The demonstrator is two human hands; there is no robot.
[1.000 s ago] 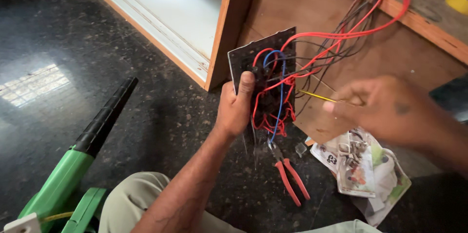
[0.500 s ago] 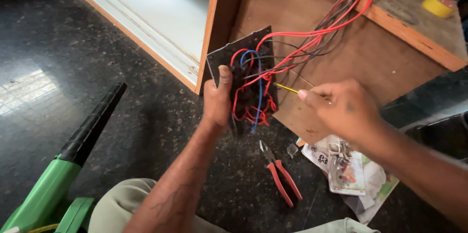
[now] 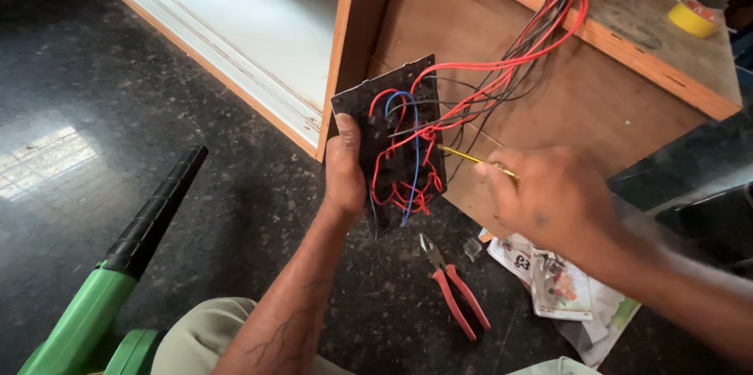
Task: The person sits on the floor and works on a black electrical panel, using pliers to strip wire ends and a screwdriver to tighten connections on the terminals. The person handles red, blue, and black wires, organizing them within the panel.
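Black switch plate (image 3: 396,147), wiring side up, remains gripped in the left hand (image 3: 345,175) over the floor. Since a second ago, the right hand (image 3: 549,198), clenched on a yellow screwdriver (image 3: 471,158), has brought its tip to the wires (image 3: 486,81), so terminal work seems underway.

One view, from my head, looking steeply down.

It sits close above my left hand (image 3: 345,175) and right hand (image 3: 553,198), facing the dark speckled stone floor (image 3: 235,187) and the brown wooden cabinet (image 3: 549,92) ahead of me.

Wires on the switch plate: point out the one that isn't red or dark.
The single blue wire, looping down the middle of the switch plate held by the left hand; those around it are red or dark.
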